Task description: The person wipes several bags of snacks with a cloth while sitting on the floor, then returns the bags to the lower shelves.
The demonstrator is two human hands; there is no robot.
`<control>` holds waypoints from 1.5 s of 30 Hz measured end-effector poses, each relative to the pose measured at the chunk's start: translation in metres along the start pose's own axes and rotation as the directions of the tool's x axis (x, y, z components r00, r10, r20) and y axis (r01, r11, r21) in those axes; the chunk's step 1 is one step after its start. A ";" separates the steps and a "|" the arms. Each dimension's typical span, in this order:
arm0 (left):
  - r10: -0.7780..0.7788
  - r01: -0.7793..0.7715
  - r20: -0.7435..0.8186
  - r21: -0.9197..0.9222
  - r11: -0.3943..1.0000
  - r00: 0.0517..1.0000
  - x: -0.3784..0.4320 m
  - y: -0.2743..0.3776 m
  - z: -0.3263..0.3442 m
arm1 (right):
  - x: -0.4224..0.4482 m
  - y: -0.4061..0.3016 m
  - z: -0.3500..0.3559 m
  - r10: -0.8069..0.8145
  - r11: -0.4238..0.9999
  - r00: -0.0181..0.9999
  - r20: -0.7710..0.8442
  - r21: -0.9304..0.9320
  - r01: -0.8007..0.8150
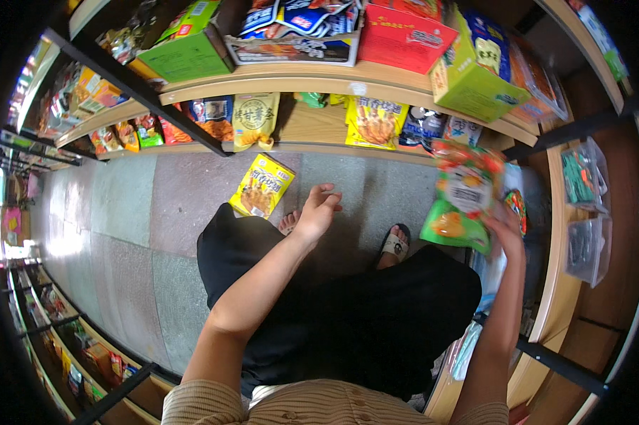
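Observation:
My right hand (505, 228) grips the lower right edge of a green and red snack bag (465, 194), blurred as if in motion, in front of the right end of the low shelf. Over the floor before my knees, my left hand (319, 210) holds nothing, its fingers partly curled and apart. A yellow snack bag (262, 185) lies flat on the floor beyond my left knee. On the bottom shelf (311, 125) stand a similar yellow bag (375, 122), a cream-coloured bag (254, 121) and a dark blue bag (421, 127).
Above, a wooden shelf (298, 79) bears a green carton (189, 53), a red carton (404, 37) and a yellow-green carton (479, 79). Clear plastic bins (588, 249) stand at the right. Black metal posts (155, 101) cross the shelving. Another stocked rack (85, 340) runs behind on the left.

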State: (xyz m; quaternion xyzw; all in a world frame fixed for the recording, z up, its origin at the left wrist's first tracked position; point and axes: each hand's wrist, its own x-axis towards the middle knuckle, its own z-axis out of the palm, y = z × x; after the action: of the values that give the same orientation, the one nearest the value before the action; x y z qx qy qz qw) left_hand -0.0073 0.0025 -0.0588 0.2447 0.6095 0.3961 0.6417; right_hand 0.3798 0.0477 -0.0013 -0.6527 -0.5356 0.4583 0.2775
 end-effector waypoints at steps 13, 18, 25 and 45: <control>0.064 -0.128 0.174 0.387 0.913 0.983 0.039 0.025 0.009 | -0.112 0.271 -0.160 0.479 0.661 0.653 -0.586 0.731 0.171; 0.104 -0.185 0.154 0.874 0.449 0.983 0.138 0.021 -0.038 | -0.099 0.299 -0.136 0.723 0.569 0.480 -0.496 0.822 -0.008; 0.256 -0.169 0.144 0.982 0.079 0.956 0.255 0.019 -0.052 | -0.134 0.297 -0.141 0.623 0.732 0.079 -0.778 0.545 -0.409; 0.238 -0.099 0.215 0.901 -0.422 0.947 0.369 0.011 -0.040 | -0.129 0.157 -0.010 0.236 0.928 0.650 -0.722 -0.031 -0.372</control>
State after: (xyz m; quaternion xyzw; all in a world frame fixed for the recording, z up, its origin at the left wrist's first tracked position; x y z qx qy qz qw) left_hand -0.0699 0.3000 -0.2725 0.7419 0.6433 -0.1814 0.0535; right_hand 0.4581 -0.1168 -0.0924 -0.8802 -0.3088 0.1638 0.3209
